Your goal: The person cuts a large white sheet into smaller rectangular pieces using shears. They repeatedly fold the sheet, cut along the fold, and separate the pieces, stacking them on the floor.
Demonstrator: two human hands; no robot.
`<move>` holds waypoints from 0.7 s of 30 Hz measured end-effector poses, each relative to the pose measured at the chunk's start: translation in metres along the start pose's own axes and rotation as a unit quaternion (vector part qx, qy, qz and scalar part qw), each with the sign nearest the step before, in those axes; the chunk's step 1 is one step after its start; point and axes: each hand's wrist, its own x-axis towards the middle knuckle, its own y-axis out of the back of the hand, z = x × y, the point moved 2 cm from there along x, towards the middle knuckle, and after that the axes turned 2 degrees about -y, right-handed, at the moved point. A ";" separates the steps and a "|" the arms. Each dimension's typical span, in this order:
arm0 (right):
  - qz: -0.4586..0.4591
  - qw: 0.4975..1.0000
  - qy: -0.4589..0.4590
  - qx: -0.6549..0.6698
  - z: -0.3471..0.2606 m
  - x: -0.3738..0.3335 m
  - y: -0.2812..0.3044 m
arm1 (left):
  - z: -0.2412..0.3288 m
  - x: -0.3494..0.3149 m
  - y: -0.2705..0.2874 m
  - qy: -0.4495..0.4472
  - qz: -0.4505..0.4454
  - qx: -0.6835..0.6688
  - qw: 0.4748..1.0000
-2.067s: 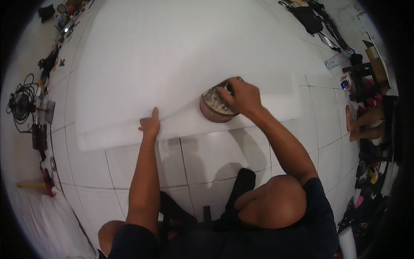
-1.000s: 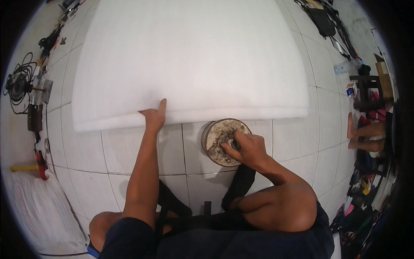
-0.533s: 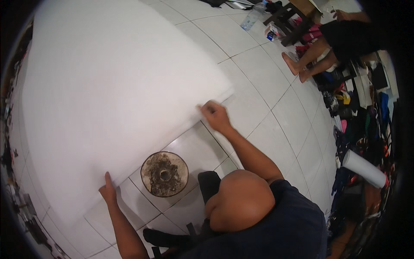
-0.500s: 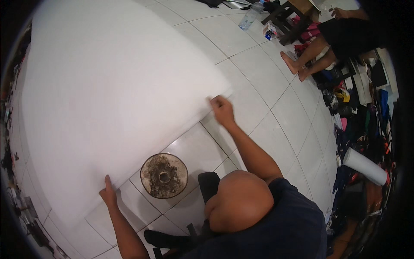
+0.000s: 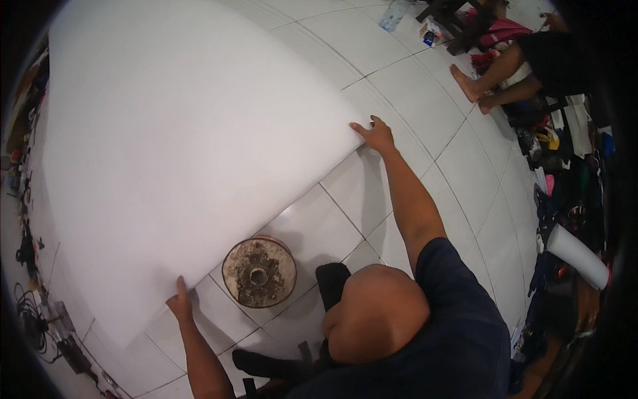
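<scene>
A large white sheet [image 5: 193, 133] fills the left and middle of the view, its near edge running slantwise past me. At that edge's lower left, my left hand [image 5: 181, 304] is closed on it, thumb on top and the other fingers hidden beneath. My right hand [image 5: 377, 136] is at the right corner of the sheet, thumb and forefinger spread apart, the thumb tip on the white surface. Between my arms stands a round, dirt-crusted block [image 5: 259, 272] with a hole in its middle, close to the sheet's edge.
White floor tiles [image 5: 425, 133] lie to the right. Another person's bare legs [image 5: 495, 76] are at the upper right, near a clear plastic bottle [image 5: 394, 14]. Piled clutter [image 5: 558, 166] and a white roll [image 5: 577, 256] line the right side. Cables [image 5: 33, 319] lie far left.
My right hand has moved right and away from me along the sheet's edge, its pinched fingers now spread. The left hand stays on the edge; the whole view has shifted slightly.
</scene>
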 end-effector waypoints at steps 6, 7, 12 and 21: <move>-0.070 0.997 0.007 -0.026 0.004 0.019 -0.001 | -0.013 -0.004 -0.007 -0.082 0.023 -0.012 0.996; -0.075 0.996 0.010 -0.045 0.006 0.024 -0.003 | -0.012 -0.007 -0.007 -0.074 0.029 -0.010 0.997; -0.081 0.989 0.034 -0.122 0.010 0.048 -0.013 | 0.000 -0.024 -0.008 -0.130 0.182 -0.107 0.969; -0.123 0.984 0.085 -0.097 0.005 0.051 -0.019 | 0.027 0.001 0.082 -0.079 0.408 0.174 0.893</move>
